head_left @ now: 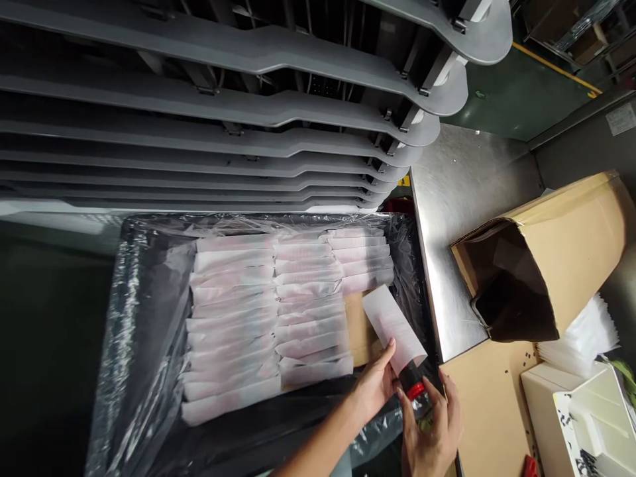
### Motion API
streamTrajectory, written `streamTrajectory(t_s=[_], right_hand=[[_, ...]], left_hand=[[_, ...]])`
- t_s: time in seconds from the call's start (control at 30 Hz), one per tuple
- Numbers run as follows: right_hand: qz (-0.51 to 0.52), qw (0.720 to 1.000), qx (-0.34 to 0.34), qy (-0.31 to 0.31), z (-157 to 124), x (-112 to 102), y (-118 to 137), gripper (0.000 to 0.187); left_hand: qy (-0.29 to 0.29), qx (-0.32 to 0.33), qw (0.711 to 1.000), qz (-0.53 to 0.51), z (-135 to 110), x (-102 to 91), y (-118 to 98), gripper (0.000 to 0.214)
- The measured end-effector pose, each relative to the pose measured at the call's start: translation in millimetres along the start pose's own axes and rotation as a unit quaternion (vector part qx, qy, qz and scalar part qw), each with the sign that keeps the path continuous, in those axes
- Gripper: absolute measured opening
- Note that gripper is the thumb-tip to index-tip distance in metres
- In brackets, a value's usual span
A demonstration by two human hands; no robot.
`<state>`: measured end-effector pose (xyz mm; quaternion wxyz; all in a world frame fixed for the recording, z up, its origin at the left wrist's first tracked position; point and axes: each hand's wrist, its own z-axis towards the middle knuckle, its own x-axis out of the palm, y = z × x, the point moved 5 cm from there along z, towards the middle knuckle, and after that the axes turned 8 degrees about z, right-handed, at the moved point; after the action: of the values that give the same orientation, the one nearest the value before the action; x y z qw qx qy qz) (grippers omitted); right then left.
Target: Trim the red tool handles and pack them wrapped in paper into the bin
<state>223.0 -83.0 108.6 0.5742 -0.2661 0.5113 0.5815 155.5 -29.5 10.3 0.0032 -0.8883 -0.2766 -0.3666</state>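
Clamped in the grip of the left hand (372,387) and right hand (430,427) at 5 o'clock, a paper-wrapped bottle (392,328) with a black-and-red end, just beside rows of paper-wrapped bundles (268,311) in a plastic-lined bin (119,344), steel tabletop (462,218) at 3 o'clock.

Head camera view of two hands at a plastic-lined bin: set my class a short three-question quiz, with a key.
1. True or false: the left hand and the right hand both touch the paper-wrapped item.
2. Multiple choice: the rows of wrapped items lie in A) the plastic-lined bin, B) the cardboard box, C) a steel sink.
3. Fill in the blank: the band on the item's dark end is ____.

Key: 1 true; 2 A; 3 red.
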Motion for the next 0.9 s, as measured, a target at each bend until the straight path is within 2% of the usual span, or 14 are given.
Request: streamTrajectory(t_s=[0.1,0.17,0.27,0.33,0.4,0.47,0.6,0.67,0.77,0.83,0.9], right_hand=[[0.025,0.999,0.03,0.0,5.6,-0.1,-0.1,0.041],[0.086,0.993,0.074,0.017,9.4,0.9,-2.1,0.046],[0.179,0.969,0.162,0.053,18.4,4.0,-8.6,0.045],[0.2,0.952,0.22,0.066,25.3,5.2,-14.0,0.044],[0.21,0.936,0.272,0.074,29.2,7.2,-19.2,0.051],[0.233,0.908,0.334,0.101,26.1,13.9,-24.3,0.062],[0.271,0.831,0.447,0.191,4.3,40.3,-26.0,0.077],[0.293,0.805,0.481,0.188,-4.6,54.5,-23.6,0.077],[0.364,0.768,0.504,0.155,-11.4,78.4,-19.7,0.071],[0.388,0.765,0.49,0.154,-11.9,95.4,-20.3,0.067],[0.384,0.78,0.467,0.161,-8.6,112.9,-26.8,0.066]], left_hand=[[0.014,-0.027,0.999,-0.01,-7.1,2.6,6.3,0.024],[0.017,-0.046,0.999,-0.019,-10.4,3.7,7.9,0.024],[0.015,-0.061,0.997,-0.038,-13.4,3.1,5.2,0.025],[0.016,-0.063,0.997,-0.049,-15.3,1.3,0.8,0.022],[0.02,-0.064,0.996,-0.055,-17.5,-1.2,-3.2,0.018],[0.023,-0.063,0.996,-0.058,-19.0,-4.0,-5.5,0.017],[0.023,-0.059,0.997,-0.036,-15.0,-9.0,-0.5,0.015],[0.01,-0.042,0.999,-0.02,-9.1,-12.9,3.7,0.01],[-0.021,0.002,1.0,-0.008,1.9,-23.5,3.8,0.017],[-0.038,0.015,0.999,-0.004,9.2,-35.3,-0.4,0.019],[-0.054,0.007,0.999,-0.003,15.9,-51.2,-6.0,0.021]])
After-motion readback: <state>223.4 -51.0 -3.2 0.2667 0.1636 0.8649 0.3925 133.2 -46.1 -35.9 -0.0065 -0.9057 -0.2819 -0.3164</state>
